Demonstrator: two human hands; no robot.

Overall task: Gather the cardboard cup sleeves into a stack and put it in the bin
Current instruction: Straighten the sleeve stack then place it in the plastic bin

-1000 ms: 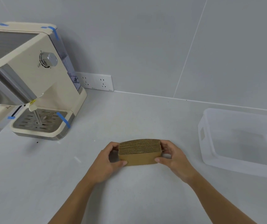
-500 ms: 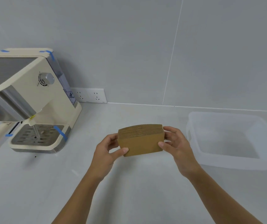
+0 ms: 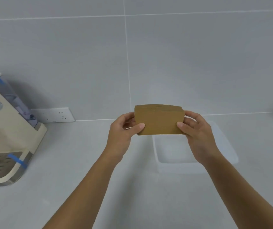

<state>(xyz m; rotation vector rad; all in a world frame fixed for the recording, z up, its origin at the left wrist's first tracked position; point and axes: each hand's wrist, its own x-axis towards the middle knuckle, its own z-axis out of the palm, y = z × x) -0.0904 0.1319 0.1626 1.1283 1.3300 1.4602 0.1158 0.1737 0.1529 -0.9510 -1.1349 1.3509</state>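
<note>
Brown cardboard stack (image 3: pixel 159 120) of flattened sleeves, matte, with a gently curved top edge and tapering sides, held in the air above the translucent plastic bin (image 3: pixel 228 147). Left hand (image 3: pixel 121 129) grips the stack's left end, thumb pressed on the near face and fingers curled behind it; right hand (image 3: pixel 197 129) grips the right end in the same way. Both hands are closed firmly on the stack. The bin is a shallow rectangular tub with rounded corners, resting on a smooth pale-grey counter (image 3: pixel 66 187). At far left stands a cream coffee machine (image 3: pixel 5 138) with a perforated metal drip tray and strips of blue tape. Behind, large glossy grey wall tiles and a white socket strip (image 3: pixel 54 115).
</note>
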